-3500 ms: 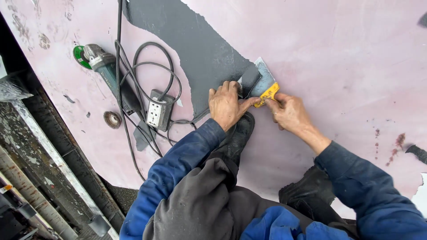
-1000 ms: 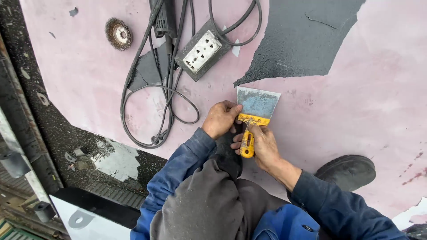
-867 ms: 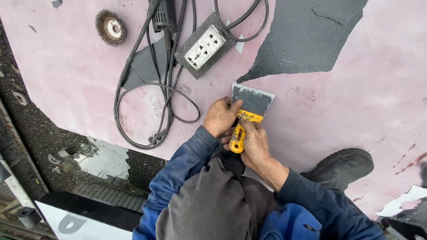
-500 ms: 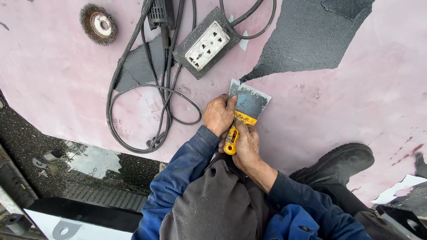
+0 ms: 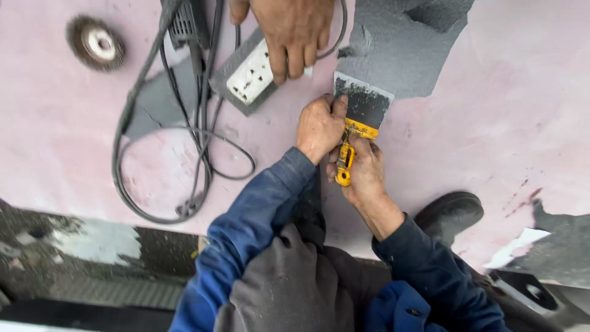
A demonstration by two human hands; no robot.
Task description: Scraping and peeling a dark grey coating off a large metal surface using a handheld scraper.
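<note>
A second person's hand (image 5: 289, 31) has come in from the top edge since half a second ago and now lies on the grey power strip (image 5: 252, 77), fingers spread over its far end; before, the strip lay untouched. The view has also shifted closer, so the scraper and both working hands sit larger and nearer the middle.

The right hand (image 5: 365, 175) is closed around the yellow handle of the scraper (image 5: 359, 117), fingers wrapped tight, the handle end poking out below the knuckles. The left hand (image 5: 319, 126) lies just beside it, curled, with its fingertips pressing on the left corner of the wide blade. The blade lies flat on the pink surface (image 5: 461, 123), just beyond the fingertips, its far edge at the border of a bare grey patch (image 5: 399, 37) where the pink coat is gone.

Left of the left fingers, black cables (image 5: 184, 160) loop across the surface, close to the wrist. A wire wheel (image 5: 95, 43) lies well apart, far left. Right of the right hand the pink surface runs open and unbroken up to the torn edge near a black shoe (image 5: 448, 212). Behind the wrists, the surface ends at a dark, worn ledge (image 5: 92, 246).
</note>
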